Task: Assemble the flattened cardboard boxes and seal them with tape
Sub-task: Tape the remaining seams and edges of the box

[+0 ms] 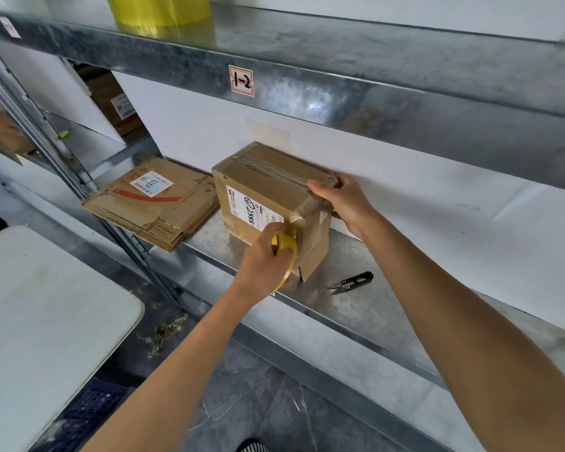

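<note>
An assembled cardboard box [261, 187] stands on the metal shelf [366, 308], with clear tape along its top seam and a white label on its front face. My left hand [265, 259] grips a yellow tape roll [286, 247] against the box's near right corner, where a strip of tape runs up to the top edge. My right hand [343, 200] holds the box's right end, thumb on the top edge and fingers behind. A stack of flattened cardboard boxes [154, 203] lies on the shelf to the left of the box.
Small black thread snips [351, 282] lie on the shelf right of the box. A large yellow tape roll [159, 9] sits on the upper shelf. A white table [46, 308] stands at the lower left, a dark crate [88, 415] beneath it.
</note>
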